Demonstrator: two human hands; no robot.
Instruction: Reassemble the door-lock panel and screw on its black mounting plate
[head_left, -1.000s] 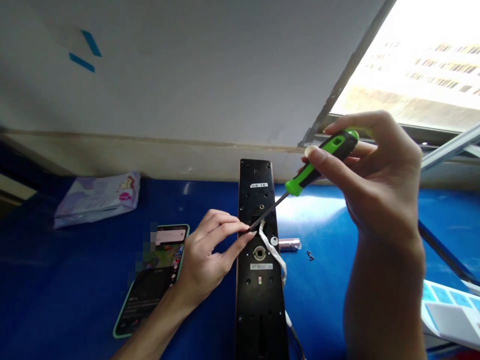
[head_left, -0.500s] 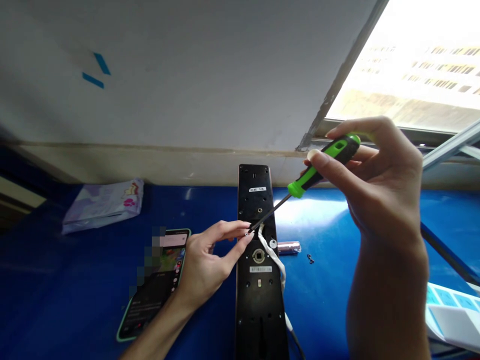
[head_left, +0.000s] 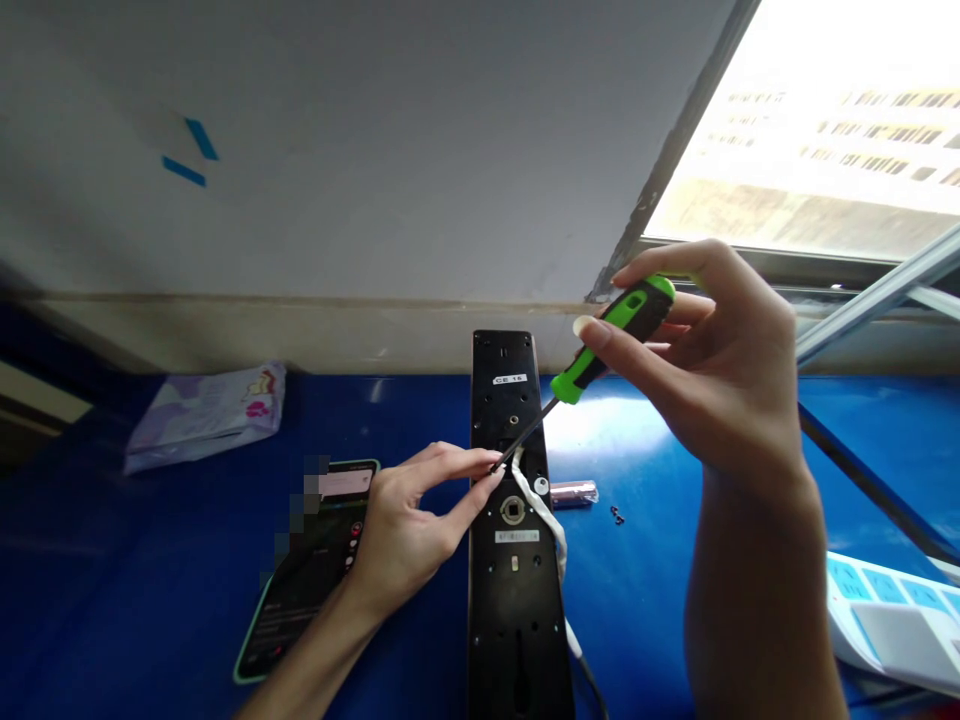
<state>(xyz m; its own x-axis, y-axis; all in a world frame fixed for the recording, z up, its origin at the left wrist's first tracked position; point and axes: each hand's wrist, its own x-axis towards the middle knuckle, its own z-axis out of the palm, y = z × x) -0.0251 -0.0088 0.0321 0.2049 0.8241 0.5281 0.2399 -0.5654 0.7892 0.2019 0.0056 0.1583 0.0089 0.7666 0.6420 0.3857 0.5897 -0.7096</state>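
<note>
A long black door-lock panel (head_left: 516,560) lies lengthwise on the blue table (head_left: 150,560), back side up, with white labels and a round spindle hole. My right hand (head_left: 697,370) grips a green and black screwdriver (head_left: 607,340) whose thin shaft slants down to a spot on the panel just above the spindle hole. My left hand (head_left: 420,520) rests beside the panel's left edge, thumb and forefinger pinched together at the screwdriver tip; what they pinch is too small to see. A white-sleeved cable (head_left: 547,515) comes out of the panel there and runs down its right side.
A phone (head_left: 307,570) with a lit screen lies left of my left hand. A pale plastic packet (head_left: 206,410) sits at the back left. Right of the panel lie a small pinkish cylinder (head_left: 574,492) and tiny dark screws (head_left: 616,515). White and blue label sheets (head_left: 892,610) lie at the right edge.
My right hand and the screwdriver handle have shifted slightly left and down, steepening the shaft. The left hand's fingers have closed into a tighter pinch at the tip.
</note>
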